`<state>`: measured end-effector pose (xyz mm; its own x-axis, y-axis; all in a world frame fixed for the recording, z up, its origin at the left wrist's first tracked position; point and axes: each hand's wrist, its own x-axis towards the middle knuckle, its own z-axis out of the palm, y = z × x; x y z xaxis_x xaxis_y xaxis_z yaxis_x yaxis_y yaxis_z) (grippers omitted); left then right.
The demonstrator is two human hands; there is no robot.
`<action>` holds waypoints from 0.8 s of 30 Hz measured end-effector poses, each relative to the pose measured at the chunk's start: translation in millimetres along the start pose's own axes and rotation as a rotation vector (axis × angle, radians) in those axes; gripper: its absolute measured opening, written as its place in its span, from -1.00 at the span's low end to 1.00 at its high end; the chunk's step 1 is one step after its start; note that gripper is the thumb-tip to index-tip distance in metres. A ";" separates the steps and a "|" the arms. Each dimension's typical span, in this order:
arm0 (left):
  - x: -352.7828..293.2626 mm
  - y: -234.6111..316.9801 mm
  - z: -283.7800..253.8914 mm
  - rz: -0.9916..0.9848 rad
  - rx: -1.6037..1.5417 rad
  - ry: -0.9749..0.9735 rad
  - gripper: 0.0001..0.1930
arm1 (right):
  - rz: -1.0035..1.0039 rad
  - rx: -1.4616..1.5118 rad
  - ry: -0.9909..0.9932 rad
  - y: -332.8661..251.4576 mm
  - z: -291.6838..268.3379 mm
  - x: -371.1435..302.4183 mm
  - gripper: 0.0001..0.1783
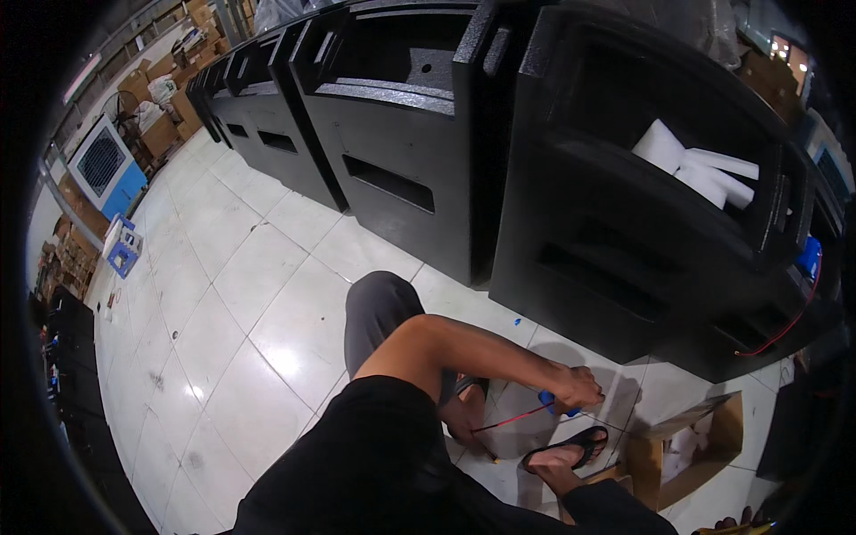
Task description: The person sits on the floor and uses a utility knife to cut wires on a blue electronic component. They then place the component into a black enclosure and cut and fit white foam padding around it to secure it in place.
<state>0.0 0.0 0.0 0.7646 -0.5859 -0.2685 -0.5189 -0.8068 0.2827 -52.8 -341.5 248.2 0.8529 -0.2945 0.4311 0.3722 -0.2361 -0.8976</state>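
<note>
Apparently closed around blue piece [559, 408] at four o'clock: left hand [580, 389]. Probably light, with flexible red lead [513, 419]; best taken by the body, not the lead. Farther out at four o'clock: right hand [733, 520], cut off; cannot tell its grip.

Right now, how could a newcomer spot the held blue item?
Start at the nearest black cabinet. Below it, over white tiles, comes the left hand. The blue item shows beneath its fingers, unlike the blue piece at the cabinet's right.

open tiled floor [214, 312] leftward, black cabinets [383, 134] blocking beyond left grip [581, 390], cardboard box [729, 428] rightward
</note>
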 end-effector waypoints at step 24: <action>19.3 -57.0 81.6 0.185 0.367 -0.056 -0.36 | -0.329 -0.389 -0.676 88.6 -21.3 9.4 -0.16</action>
<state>13.1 28.4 -96.4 0.6292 -0.7184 -0.2965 -0.7551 -0.6555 -0.0141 -19.7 -384.9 174.7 0.8049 0.4332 0.4055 0.5926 -0.5514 -0.5872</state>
